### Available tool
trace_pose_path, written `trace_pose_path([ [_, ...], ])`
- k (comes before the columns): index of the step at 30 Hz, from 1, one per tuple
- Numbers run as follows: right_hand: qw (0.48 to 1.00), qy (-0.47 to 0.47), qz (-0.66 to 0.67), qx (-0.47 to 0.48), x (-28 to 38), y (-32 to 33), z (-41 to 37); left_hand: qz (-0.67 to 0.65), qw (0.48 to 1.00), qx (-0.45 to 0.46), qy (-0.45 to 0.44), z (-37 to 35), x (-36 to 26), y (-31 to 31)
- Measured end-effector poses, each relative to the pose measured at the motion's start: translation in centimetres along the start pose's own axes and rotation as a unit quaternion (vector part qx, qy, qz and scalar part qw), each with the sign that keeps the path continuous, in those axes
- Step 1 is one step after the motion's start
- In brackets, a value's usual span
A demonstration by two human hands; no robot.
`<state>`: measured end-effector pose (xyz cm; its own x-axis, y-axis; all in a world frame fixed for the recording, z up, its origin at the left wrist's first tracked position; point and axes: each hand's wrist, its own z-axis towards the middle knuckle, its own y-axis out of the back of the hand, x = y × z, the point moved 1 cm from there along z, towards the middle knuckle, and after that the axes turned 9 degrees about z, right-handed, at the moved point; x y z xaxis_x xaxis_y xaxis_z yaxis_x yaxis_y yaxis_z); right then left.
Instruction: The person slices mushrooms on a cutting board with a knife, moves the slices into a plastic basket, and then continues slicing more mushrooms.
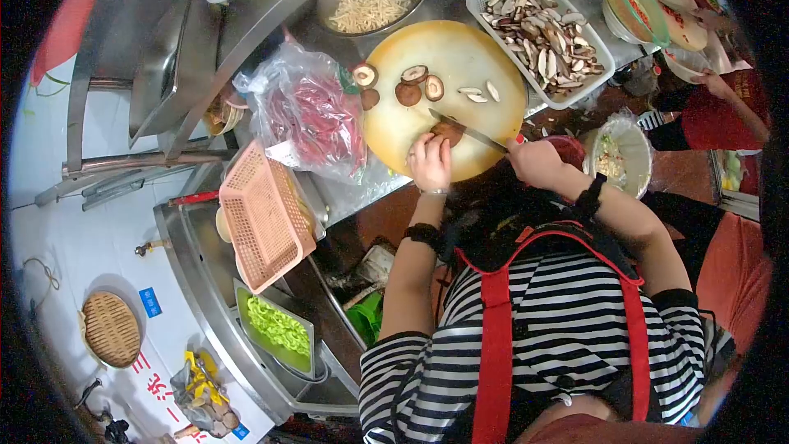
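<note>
On a round cutting board [485, 57], my left hand [430, 163] presses down a brown shiitake mushroom [449, 129] with its fingers curled over it. My right hand [534, 163] grips the handle of a kitchen knife [481, 138], whose blade lies across that mushroom. Whole shiitakes, some cap up and some showing pale undersides, including one mushroom [408, 94], sit further up the board. A few cut mushroom slices [473, 95] lie to their right. Beyond the board's right edge stands a white basket [475, 6] heaped with sliced mushrooms [542, 41].
A clear bag of red meat [316, 119] touches the board's left side. Behind is a bowl of pale shreds [374, 6]. A pink basket [265, 218] and a tray of green slices [278, 333] are at left. A lined bin [637, 173] and a co-worker's arm [731, 99] are at right.
</note>
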<state>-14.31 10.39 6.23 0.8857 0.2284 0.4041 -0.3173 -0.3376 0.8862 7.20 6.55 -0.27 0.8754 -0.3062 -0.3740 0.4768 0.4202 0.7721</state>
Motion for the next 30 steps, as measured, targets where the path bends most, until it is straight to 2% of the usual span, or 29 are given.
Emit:
trace_pose_path([
  [7,1.0,0.01,-0.001,-0.026,1.3,2.0,-0.4,-0.051,0.998,0.02,-0.021,-0.1,0.6,1.0],
  [10,1.0,0.004,-0.021,0.023,1.5,0.5,0.9,-0.044,0.998,0.01,-0.034,-0.2,0.8,0.5],
  [14,1.0,0.011,-0.017,0.016,1.8,2.6,0.4,-0.024,0.999,0.009,-0.03,-0.4,0.6,0.6],
  [17,1.0,-0.001,0.013,0.022,1.4,0.5,0.8,-0.022,0.999,0.004,-0.033,-0.6,0.5,0.4],
  [23,0.999,0.002,0.033,0.024,2.4,2.6,0.5,-0.027,0.999,-0.021,-0.028,-0.3,0.5,0.5],
  [26,0.998,-0.013,0.042,0.042,1.6,-0.2,1.2,-0.032,0.999,-0.024,-0.018,-0.7,0.4,0.5],
  [30,0.998,-0.011,0.015,0.056,2.2,1.6,1.1,-0.041,0.999,-0.019,-0.017,-0.6,0.8,0.0],
])
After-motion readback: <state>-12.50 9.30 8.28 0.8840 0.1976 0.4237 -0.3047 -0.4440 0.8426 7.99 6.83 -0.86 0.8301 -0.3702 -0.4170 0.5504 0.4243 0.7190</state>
